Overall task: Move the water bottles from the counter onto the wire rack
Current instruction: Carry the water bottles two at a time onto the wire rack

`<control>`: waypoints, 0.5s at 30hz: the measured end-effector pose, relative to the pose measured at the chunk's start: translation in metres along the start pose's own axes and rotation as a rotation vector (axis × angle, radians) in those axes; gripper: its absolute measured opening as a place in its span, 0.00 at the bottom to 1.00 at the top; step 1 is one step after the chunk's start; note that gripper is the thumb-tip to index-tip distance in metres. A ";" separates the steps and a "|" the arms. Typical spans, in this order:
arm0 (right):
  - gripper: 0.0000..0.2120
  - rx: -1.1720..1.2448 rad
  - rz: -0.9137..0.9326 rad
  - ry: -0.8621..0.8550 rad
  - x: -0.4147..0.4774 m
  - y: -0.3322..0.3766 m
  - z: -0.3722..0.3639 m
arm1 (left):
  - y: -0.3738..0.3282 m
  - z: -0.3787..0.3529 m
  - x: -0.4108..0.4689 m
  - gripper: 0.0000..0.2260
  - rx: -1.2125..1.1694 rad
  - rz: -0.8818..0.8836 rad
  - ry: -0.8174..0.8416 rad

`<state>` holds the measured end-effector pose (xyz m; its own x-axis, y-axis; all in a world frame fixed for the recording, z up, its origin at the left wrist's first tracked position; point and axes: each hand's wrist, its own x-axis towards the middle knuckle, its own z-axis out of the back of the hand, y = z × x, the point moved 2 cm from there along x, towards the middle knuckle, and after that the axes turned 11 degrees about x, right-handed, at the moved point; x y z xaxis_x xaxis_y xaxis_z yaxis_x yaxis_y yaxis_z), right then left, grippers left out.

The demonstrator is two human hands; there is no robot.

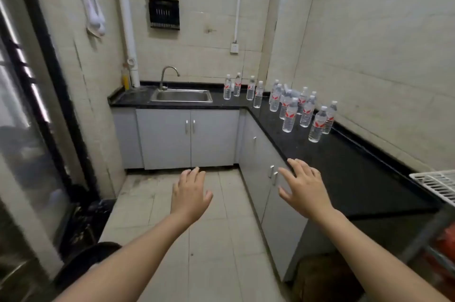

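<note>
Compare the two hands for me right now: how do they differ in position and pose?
The right hand reaches farther forward, its fingertips over the edge of the black counter; the left hand hangs over the floor tiles, clear of the counter. The right hand's fingers are spread wide; the left hand's are closer together. Both are open, palm down and empty, well short of the water bottles and the wire rack.

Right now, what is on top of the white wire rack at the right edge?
Nothing shows on the visible corner of the wire rack; the rest is out of frame. The water bottles stand on the black counter.
</note>
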<state>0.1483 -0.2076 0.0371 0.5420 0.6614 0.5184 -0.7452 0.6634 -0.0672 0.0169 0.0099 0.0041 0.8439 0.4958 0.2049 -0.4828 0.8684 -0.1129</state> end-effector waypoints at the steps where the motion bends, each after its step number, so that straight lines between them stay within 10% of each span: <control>1: 0.26 0.027 0.019 0.006 0.009 -0.001 -0.011 | 0.003 -0.005 0.008 0.23 0.016 0.028 0.020; 15: 0.23 0.143 0.219 -0.025 0.228 0.040 -0.154 | 0.122 -0.044 0.198 0.20 0.030 0.242 -0.006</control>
<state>0.3019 0.0238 0.0218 0.3530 0.7737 0.5261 -0.8921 0.4479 -0.0601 0.1348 0.2140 -0.0115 0.7016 0.6891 0.1812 -0.6773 0.7240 -0.1309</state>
